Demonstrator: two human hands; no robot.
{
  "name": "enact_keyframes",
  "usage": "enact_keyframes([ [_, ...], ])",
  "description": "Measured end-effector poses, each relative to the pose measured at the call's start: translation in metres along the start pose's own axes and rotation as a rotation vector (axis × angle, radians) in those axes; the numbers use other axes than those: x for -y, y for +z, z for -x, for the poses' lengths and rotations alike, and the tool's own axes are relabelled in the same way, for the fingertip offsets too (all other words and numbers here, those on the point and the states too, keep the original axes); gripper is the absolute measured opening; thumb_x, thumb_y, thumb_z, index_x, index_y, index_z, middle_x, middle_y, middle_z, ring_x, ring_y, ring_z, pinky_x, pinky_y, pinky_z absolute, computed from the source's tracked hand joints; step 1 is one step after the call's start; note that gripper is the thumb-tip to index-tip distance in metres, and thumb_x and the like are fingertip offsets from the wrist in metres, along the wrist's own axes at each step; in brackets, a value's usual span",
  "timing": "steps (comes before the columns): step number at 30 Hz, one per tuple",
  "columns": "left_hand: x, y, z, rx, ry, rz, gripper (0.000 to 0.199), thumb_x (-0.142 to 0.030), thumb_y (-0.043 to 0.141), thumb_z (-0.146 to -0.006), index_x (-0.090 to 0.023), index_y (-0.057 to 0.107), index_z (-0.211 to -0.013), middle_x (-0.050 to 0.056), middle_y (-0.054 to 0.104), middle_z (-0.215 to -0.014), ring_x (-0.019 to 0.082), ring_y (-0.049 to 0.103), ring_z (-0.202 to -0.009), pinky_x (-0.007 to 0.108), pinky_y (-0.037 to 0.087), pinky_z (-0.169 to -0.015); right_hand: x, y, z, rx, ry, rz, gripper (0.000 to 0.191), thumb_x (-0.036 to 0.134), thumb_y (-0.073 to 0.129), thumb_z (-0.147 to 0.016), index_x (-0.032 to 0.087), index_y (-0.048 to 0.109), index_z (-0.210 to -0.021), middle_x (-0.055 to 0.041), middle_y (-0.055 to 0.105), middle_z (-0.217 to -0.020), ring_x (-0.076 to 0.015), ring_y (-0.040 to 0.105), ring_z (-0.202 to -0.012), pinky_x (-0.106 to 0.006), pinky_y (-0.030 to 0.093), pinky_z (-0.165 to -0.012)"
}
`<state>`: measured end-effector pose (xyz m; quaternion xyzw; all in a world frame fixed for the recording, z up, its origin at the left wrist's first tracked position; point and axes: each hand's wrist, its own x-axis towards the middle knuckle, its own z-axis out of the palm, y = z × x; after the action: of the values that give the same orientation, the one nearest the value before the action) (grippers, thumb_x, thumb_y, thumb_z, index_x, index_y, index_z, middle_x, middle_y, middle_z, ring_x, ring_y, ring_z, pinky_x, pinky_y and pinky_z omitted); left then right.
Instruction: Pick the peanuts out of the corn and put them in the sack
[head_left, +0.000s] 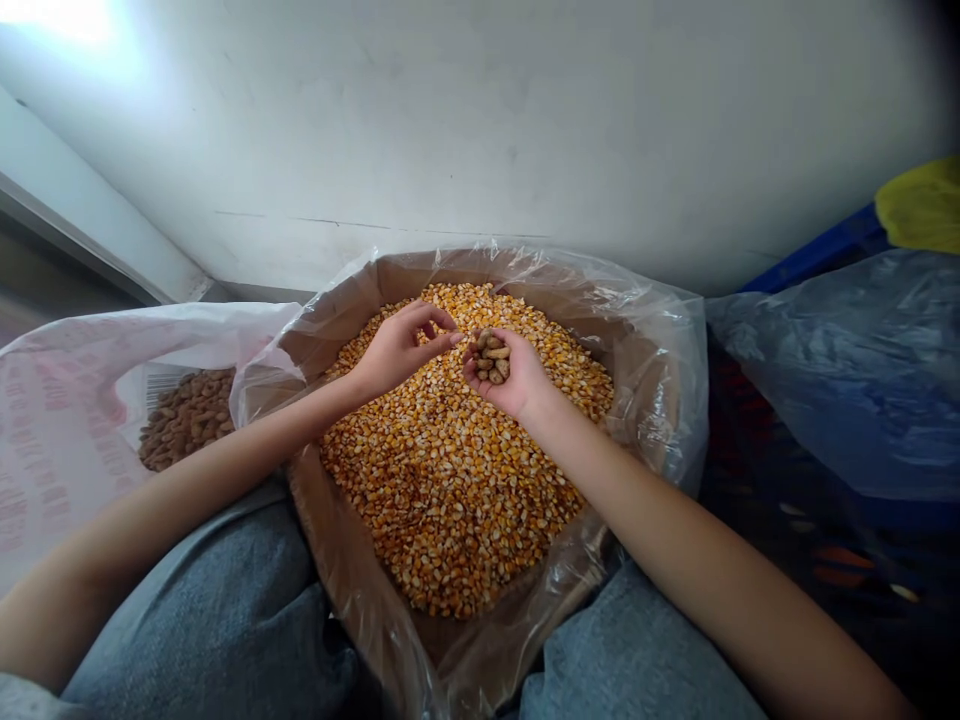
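My left hand (397, 350) hangs over a deep heap of dried yellow corn kernels (450, 500), its fingers curled and its tips close to my right hand. Nothing shows in its grip. My right hand (506, 375) is cupped palm up and holds a small pile of peanuts in their shells (491, 357). Both hands are just above the corn. The kernels fill a cardboard box (337, 330) lined with a clear plastic bag (660, 350).
To the left, a white printed plastic sack (67, 420) with a barcode label holds more shelled-looking brown peanuts (187, 420). A bluish plastic sheet (840, 370), a blue crate edge (817, 245) and a yellow cloth (922, 205) lie right. A white wall (480, 120) rises behind; my denim-covered knees (210, 610) flank the box.
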<state>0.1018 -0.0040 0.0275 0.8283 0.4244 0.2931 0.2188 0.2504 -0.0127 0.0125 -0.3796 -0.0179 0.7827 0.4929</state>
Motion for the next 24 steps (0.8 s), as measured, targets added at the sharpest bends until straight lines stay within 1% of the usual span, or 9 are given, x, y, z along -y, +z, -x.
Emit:
enact_keyframes([
  [3,-0.016,-0.004,-0.003,0.037,0.064,0.116,0.025,-0.038,0.047,-0.077,-0.017,0.054,-0.086,0.005,0.054,-0.095,0.012,0.049,-0.085,0.024,0.040,-0.073,-0.007,0.001,-0.002,0.029,0.083,0.028,0.013,0.020,0.041,-0.074,0.015,0.049,-0.066,-0.0002,0.051,-0.050,-0.0089,0.049,-0.047,-0.018,0.042,-0.041],
  [6,-0.009,-0.003,-0.008,0.045,0.019,0.200,0.029,-0.039,0.041,-0.080,-0.017,0.053,-0.094,0.005,0.054,-0.101,0.014,0.048,-0.094,0.027,0.039,-0.080,-0.008,0.003,0.000,0.083,0.124,0.024,0.011,0.020,0.043,-0.073,0.014,0.050,-0.067,-0.0005,0.051,-0.051,-0.0087,0.049,-0.048,-0.015,0.039,-0.038],
  [11,0.072,-0.005,-0.026,-0.164,-0.225,0.174,0.041,-0.041,0.024,-0.084,-0.015,0.046,-0.106,0.007,0.055,-0.100,0.015,0.051,-0.093,0.031,0.039,-0.083,-0.002,0.003,0.006,0.121,0.114,-0.064,0.014,0.021,0.039,-0.075,0.015,0.050,-0.070,-0.0018,0.051,-0.054,-0.0084,0.048,-0.051,-0.012,0.036,-0.037],
  [13,0.104,0.003,-0.028,-0.101,-0.272,0.019,0.040,-0.040,0.034,-0.081,-0.013,0.046,-0.107,0.009,0.052,-0.108,0.019,0.047,-0.100,0.034,0.035,-0.089,0.000,0.003,0.007,0.132,0.125,-0.084,0.015,0.021,0.038,-0.077,0.015,0.050,-0.071,-0.0022,0.051,-0.055,-0.0081,0.048,-0.052,-0.011,0.034,-0.036],
  [15,0.122,0.019,-0.025,-0.003,-0.278,-0.104,0.044,-0.037,0.044,-0.076,-0.012,0.045,-0.112,0.012,0.046,-0.118,0.022,0.039,-0.111,0.036,0.028,-0.096,0.000,0.003,0.007,0.134,0.136,-0.093,0.016,0.021,0.038,-0.077,0.015,0.051,-0.071,-0.0025,0.051,-0.055,-0.0081,0.047,-0.052,-0.011,0.034,-0.036],
  [17,0.124,0.038,-0.016,-0.021,-0.362,-0.131,0.049,-0.037,0.045,-0.075,-0.011,0.040,-0.117,0.014,0.039,-0.125,0.024,0.032,-0.117,0.038,0.023,-0.099,0.000,0.004,0.007,0.140,0.126,-0.097,0.016,0.021,0.038,-0.077,0.015,0.051,-0.072,-0.0026,0.051,-0.056,-0.0082,0.047,-0.052,-0.012,0.035,-0.037],
  [20,0.114,0.056,-0.003,-0.019,-0.478,0.063,0.048,-0.037,0.040,-0.078,-0.014,0.036,-0.121,0.012,0.037,-0.128,0.022,0.033,-0.118,0.036,0.027,-0.098,0.001,0.004,0.005,0.148,0.075,-0.094,0.015,0.021,0.039,-0.077,0.015,0.052,-0.072,-0.0023,0.052,-0.056,-0.0083,0.047,-0.052,-0.012,0.036,-0.037],
  [22,0.110,0.055,0.002,0.006,-0.452,0.195,0.046,-0.034,0.041,-0.078,-0.017,0.036,-0.120,0.009,0.040,-0.127,0.019,0.038,-0.115,0.033,0.032,-0.095,0.003,0.005,0.006,0.141,0.045,-0.089,0.015,0.021,0.039,-0.076,0.015,0.052,-0.072,-0.0022,0.052,-0.056,-0.0084,0.047,-0.052,-0.013,0.036,-0.037],
  [24,0.108,0.044,0.003,-0.054,-0.388,0.178,0.041,-0.029,0.042,-0.078,-0.017,0.039,-0.117,0.008,0.045,-0.121,0.017,0.043,-0.110,0.031,0.035,-0.091,0.005,0.005,0.006,0.130,0.025,-0.090,0.016,0.022,0.039,-0.076,0.015,0.052,-0.071,-0.0023,0.051,-0.055,-0.0084,0.047,-0.052,-0.013,0.036,-0.037],
])
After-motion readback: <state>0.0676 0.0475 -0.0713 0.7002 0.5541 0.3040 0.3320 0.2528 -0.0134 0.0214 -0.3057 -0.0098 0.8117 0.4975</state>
